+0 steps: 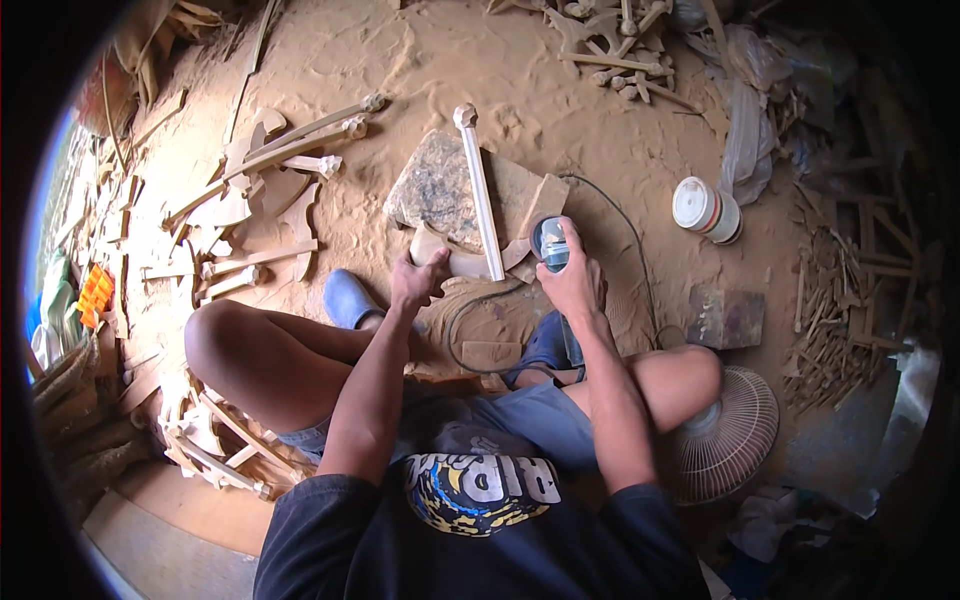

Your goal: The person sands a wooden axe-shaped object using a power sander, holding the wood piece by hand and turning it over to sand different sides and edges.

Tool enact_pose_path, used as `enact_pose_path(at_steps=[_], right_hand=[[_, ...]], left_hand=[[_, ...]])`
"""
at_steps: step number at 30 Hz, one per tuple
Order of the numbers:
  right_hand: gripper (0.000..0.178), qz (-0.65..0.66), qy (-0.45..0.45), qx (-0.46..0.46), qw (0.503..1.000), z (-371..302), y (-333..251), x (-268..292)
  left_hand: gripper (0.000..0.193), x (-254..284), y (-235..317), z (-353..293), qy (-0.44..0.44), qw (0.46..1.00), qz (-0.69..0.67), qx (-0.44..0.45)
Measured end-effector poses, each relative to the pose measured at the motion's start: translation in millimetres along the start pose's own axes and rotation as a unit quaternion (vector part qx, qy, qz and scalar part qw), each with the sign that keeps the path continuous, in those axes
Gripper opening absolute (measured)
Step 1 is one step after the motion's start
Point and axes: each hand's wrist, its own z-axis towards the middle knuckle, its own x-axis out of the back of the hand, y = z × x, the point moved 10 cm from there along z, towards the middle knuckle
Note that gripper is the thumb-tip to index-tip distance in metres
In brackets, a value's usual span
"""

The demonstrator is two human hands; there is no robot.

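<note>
Fingers of your left hand (418, 277) curl tight around a curved wood piece (455, 262), arm stretched forward. Your right hand (570, 280) grips a power grinder (551, 243), just right of the wood, wrist bent down.

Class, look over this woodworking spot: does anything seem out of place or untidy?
Sawdust covers the ground. An electric fan lies flat beside the right knee, and the power tool cord loops loosely between the feet.

We hold a pale carved wooden piece (455, 262) flat and low before our knees, one end gripped, resting by a grey stone slab. A small blue-grey corded power tool (551, 244) stands upright against its other end.
</note>
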Motion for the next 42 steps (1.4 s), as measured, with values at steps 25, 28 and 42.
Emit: enact_pose_path(at_steps=[25, 28, 42], right_hand=[[0.084, 0.072, 0.005, 0.081, 0.994, -16.2, -19.7, 17.2], [0.084, 0.073, -0.010, 0.091, 0.993, -17.1, -24.2, 12.1], [0.085, 0.083, -0.034, 0.070, 0.994, -14.8, -25.5, 3.2]], left_hand=[[0.053, 11.9, 69.4, -6.6, 0.056, 0.975, 0.089, -0.194], [0.055, 15.2, 82.4, -8.2, 0.067, 0.959, 0.125, -0.247], [0.059, 8.8, 100.4, -8.5, 0.074, 0.931, 0.187, -0.306]])
